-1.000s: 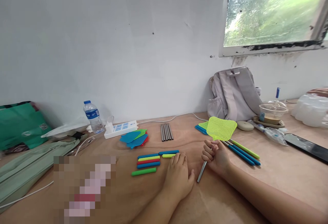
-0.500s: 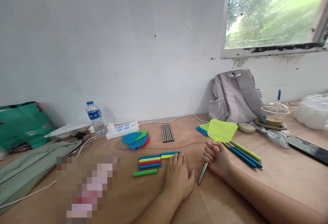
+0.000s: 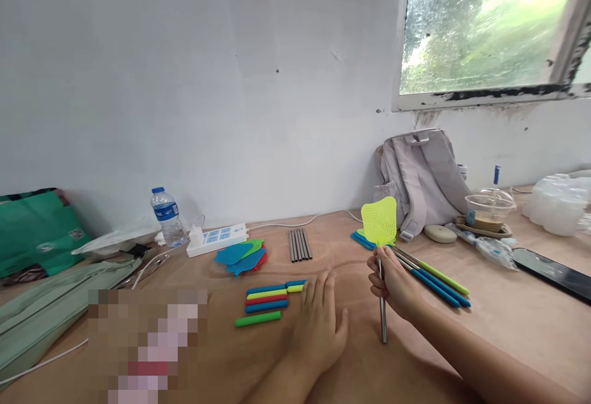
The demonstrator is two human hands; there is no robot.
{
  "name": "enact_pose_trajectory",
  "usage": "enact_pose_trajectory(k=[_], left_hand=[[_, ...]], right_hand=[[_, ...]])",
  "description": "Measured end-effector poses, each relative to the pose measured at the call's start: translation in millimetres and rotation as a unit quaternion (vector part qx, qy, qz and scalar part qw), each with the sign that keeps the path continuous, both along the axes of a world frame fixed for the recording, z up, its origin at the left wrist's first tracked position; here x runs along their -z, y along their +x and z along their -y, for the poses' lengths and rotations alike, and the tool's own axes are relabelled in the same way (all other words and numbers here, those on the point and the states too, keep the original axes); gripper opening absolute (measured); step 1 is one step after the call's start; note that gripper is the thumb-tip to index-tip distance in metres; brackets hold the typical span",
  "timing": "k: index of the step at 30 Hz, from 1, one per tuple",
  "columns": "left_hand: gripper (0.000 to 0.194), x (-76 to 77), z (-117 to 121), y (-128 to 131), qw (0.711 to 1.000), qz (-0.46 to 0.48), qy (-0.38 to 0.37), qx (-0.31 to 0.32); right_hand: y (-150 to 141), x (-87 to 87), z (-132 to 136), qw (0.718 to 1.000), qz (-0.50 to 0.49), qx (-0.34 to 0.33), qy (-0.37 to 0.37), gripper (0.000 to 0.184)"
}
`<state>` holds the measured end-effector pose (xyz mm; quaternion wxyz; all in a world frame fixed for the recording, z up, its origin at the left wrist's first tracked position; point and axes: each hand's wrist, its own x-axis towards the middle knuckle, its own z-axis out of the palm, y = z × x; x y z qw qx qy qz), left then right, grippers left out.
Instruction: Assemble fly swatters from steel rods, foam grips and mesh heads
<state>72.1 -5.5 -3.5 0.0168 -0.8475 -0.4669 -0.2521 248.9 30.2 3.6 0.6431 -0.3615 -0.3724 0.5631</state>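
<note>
My right hand [image 3: 396,279] is wrapped round the metal rod of a fly swatter [image 3: 379,219]. Its yellow-green mesh head points up, and the bare lower end of the rod shows below my fist. My left hand [image 3: 321,315] lies flat with fingers stretched out, its fingertips beside or over the ends of a short yellow handle [image 3: 295,289] and a blue one. Left of it are several coloured handle tubes in a stack, with a green handle [image 3: 257,319] apart in front. Other swatters with blue handles [image 3: 436,287] and a yellow-green one lie behind my right hand.
Loose metal rods [image 3: 300,245] and a pile of swatter heads [image 3: 242,256] lie toward the wall. A power strip [image 3: 217,239], water bottle [image 3: 168,219] and green bag [image 3: 41,231] stand left. Rightward are a backpack [image 3: 420,176], a plastic cup [image 3: 489,210] and a phone [image 3: 551,273].
The swatter in my right hand has turned more upright, its head shifting left and its lower end right. My left hand stays almost in place. The whole view has shifted slightly.
</note>
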Motion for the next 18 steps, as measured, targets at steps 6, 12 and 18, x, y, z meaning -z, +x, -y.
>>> enact_pose_trajectory(k=[6, 12, 18], left_hand=[[0.053, 1.5, 0.9, -5.7, 0.994, 0.093, 0.052, -0.014], [0.055, 10.4, 5.1, -22.8, 0.946, 0.316, -0.06, 0.043], [0.041, 5.2, -4.2, -39.8, 0.815, 0.53, -0.208, 0.11]], right_hand=[[-2.9, -6.5, 7.3, 0.972, 0.211, 0.06, 0.082, 0.027], [-1.5, -3.3, 13.6, 0.799, 0.522, 0.08, 0.287, 0.011], [-3.3, -0.5, 15.7, 0.734, 0.588, 0.036, 0.336, 0.011]])
